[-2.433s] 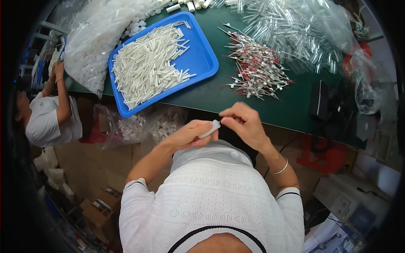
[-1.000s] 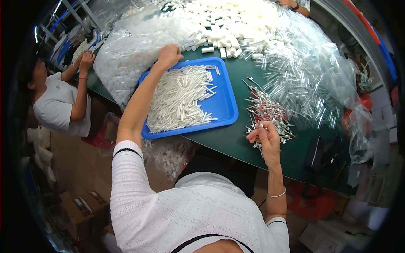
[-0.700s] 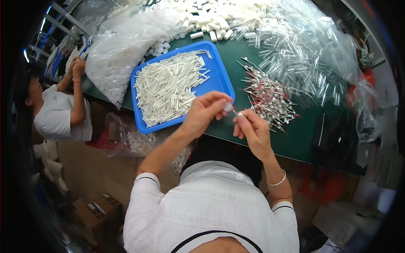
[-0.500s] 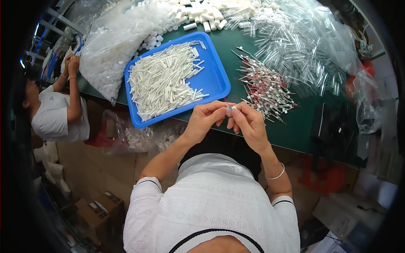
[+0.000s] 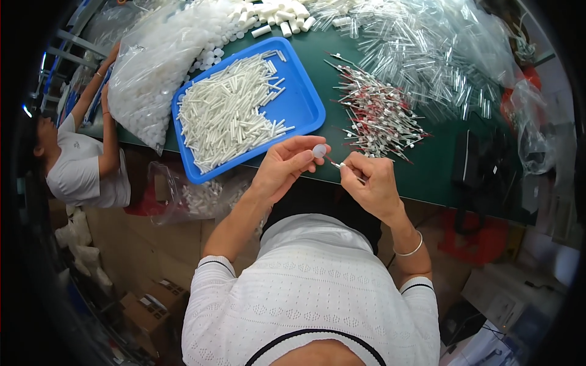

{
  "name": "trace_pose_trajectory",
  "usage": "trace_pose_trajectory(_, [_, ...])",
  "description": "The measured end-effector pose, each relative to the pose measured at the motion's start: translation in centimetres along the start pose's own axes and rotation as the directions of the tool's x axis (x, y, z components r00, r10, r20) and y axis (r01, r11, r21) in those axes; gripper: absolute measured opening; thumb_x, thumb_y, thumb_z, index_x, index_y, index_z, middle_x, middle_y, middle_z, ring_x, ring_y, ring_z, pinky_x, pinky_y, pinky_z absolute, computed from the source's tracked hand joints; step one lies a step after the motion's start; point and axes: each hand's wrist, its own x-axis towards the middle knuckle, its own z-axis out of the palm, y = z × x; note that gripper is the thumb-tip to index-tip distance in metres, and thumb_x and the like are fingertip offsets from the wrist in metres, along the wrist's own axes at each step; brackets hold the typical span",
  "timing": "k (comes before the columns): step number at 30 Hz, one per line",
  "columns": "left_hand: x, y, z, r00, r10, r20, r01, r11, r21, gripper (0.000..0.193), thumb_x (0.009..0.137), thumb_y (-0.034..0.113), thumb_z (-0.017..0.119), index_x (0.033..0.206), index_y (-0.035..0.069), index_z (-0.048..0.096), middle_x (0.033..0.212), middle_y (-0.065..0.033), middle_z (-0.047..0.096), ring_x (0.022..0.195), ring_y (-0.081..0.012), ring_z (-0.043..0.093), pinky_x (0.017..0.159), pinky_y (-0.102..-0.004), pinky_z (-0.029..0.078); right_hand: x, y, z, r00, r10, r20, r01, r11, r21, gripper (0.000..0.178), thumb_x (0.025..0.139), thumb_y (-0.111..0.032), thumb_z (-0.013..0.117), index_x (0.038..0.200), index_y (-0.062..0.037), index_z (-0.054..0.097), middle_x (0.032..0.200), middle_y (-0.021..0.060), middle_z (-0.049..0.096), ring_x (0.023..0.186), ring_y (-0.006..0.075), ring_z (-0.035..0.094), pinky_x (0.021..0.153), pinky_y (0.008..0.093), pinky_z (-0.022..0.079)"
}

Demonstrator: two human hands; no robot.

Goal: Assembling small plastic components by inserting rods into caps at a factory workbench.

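Note:
My left hand [image 5: 284,166] pinches a round, translucent white cap [image 5: 319,150] between thumb and fingertips, just past the table's front edge. Close beside it, my right hand [image 5: 373,183] is closed on a thin red-and-white stick [image 5: 334,163], whose red end points toward the cap. Whether the stick touches the cap is too small to tell. Beyond my right hand lies a heap of similar thin red-and-white sticks [image 5: 381,116]. To the left, a blue tray [image 5: 303,104] holds many short white rods [image 5: 229,113].
A clear bag of round white caps [image 5: 143,85] stands at the back left. White cylinders [image 5: 285,28] and clear tubes [image 5: 421,61] cover the far side of the green table [image 5: 421,189]. A black object [image 5: 482,165] sits at right. Another person [image 5: 85,158] works at left.
My hands, earlier together, have moved apart. The cap now shows in my left fingers and the stick in my right. The other person's arm has stretched farther away.

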Motion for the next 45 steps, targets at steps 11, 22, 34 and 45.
trace_pose_trajectory(11, [-0.4,-0.5,0.8,0.992,0.121,0.026,-0.124,0.967,0.222,0.032,0.089,0.006,0.064,0.119,-0.001,0.059,0.103,-0.0075,0.066,0.091,-0.0104,0.061,0.079,-0.0242,0.05,0.2,-0.6,0.2,0.994,-0.102,0.044,0.107,0.985,-0.131,0.012,0.08,-0.008,0.061,0.072,-0.0031,0.053,0.056,0.0111,0.054,0.046,0.0275,0.053,0.045,0.0362,0.042])
trace_pose_trajectory(22, [-0.5,-4.6,0.9,0.937,0.35,-0.005,-0.35,0.936,0.037,0.023,0.086,0.005,0.068,0.107,-0.001,0.061,0.106,-0.0052,0.055,0.09,-0.0107,0.056,0.082,-0.0238,0.046,-1.1,1.1,3.2,0.951,-0.292,-0.098,0.272,0.947,-0.172,0.005,0.087,-0.001,0.058,0.092,-0.0013,0.059,0.075,0.0124,0.059,0.061,0.0299,0.06,0.052,0.0361,0.047])
trace_pose_trajectory(34, [1.0,4.2,-0.1,0.962,0.012,0.272,-0.207,0.678,0.705,0.024,0.076,0.003,0.072,0.1,0.003,0.07,0.099,-0.0057,0.066,0.092,-0.0125,0.058,0.081,-0.0281,0.045,0.5,3.2,1.4,0.959,0.03,0.283,-0.162,0.875,0.457,0.016,0.091,-0.012,0.062,0.102,-0.0009,0.066,0.088,-0.0008,0.062,0.068,0.0059,0.046,0.062,0.0201,0.038])
trace_pose_trajectory(45, [8.6,6.7,-6.3,0.812,0.474,0.34,-0.073,-0.496,0.865,0.01,0.074,0.011,0.072,0.08,0.005,0.067,0.086,-0.0098,0.063,0.09,-0.0278,0.057,0.076,-0.0401,0.047,0.4,3.1,1.2,0.98,0.178,0.084,-0.177,0.612,0.77,0.026,0.098,-0.018,0.051,0.115,0.0017,0.056,0.096,0.0138,0.067,0.08,0.0153,0.066,0.074,0.027,0.054])
